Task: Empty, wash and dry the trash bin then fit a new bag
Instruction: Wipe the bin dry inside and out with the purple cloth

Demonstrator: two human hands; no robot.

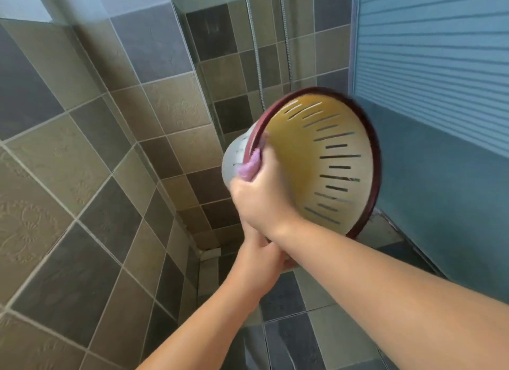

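I am drying the bin [316, 160], held up sideways by the tiled wall [82, 149]: my left hand [261, 256] grips its bottom rim, my right hand [264, 198] presses a pink cloth [252, 164] on it, and next I should rub the rest.

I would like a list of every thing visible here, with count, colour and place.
trash bin: one, yellowish inside with slots, dark red rim, pale outside; held up in the air, opening toward the camera.
cloth: one, pink; at the bin's left rim.
wall tiles: many, beige and grey; left and behind.
shower hose: one, metal; upper centre.
blue panel: one; right.
right hand: holds the cloth at the rim.
left hand: grips the bin from below.
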